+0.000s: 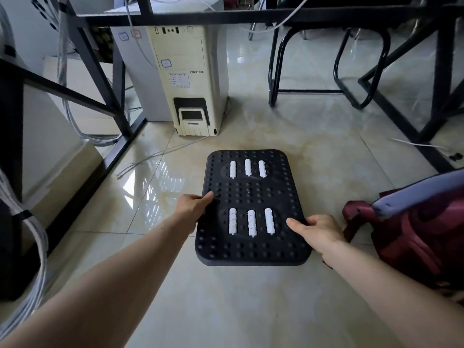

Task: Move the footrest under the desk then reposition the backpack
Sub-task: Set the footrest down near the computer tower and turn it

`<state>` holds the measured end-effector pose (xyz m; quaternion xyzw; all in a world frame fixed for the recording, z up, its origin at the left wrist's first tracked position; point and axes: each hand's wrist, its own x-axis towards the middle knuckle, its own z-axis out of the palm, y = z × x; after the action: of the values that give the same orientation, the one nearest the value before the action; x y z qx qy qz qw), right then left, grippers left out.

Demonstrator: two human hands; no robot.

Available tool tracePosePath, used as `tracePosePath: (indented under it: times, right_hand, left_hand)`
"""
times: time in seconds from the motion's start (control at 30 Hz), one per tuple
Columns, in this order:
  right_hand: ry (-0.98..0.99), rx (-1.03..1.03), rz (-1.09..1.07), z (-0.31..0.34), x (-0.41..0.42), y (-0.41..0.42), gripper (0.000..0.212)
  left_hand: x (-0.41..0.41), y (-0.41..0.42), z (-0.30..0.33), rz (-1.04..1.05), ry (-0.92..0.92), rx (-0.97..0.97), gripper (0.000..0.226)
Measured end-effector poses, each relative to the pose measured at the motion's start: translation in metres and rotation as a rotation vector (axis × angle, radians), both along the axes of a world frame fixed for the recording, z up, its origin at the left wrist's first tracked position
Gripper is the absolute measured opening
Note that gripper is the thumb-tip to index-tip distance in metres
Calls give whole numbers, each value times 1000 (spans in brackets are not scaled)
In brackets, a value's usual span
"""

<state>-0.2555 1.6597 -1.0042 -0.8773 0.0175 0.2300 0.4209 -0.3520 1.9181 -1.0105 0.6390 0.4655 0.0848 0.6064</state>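
A black footrest (pixel 251 194) with dimples and two rows of white rollers lies on the tiled floor in the middle of the view, below the desk's front rail. My left hand (pixel 192 205) grips its left edge, thumb on top. My right hand (pixel 317 232) grips its right edge near the front corner, thumb on top. A dark red backpack (pixel 411 237) with a lilac strap sits on the floor at the right, just beside my right hand.
A beige computer tower (pixel 187 79) stands behind the footrest, with loose cables (pixel 155 154) trailing on the floor. Black desk frame legs (pixel 100 79) slant at the left, with cable bundles (pixel 32 249). A black chair base (pixel 324 71) stands at the back right.
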Motion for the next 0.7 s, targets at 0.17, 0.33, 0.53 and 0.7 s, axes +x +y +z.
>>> tracePosePath:
  times: [0.17, 0.33, 0.53, 0.7]
  right_hand:
    - [92, -68, 17, 1, -17, -13, 40]
    - [159, 60, -58, -4, -19, -15, 32]
    - [128, 58, -75, -4, -11, -12, 30]
    - [99, 94, -149, 10, 2, -6, 28]
  left_hand:
    - [6, 5, 2, 20, 78, -4, 42]
    - [7, 3, 4, 47, 72, -14, 40]
    - [1, 4, 3, 82, 33, -59, 28]
    - [-10, -3, -2, 142, -17, -157, 24]
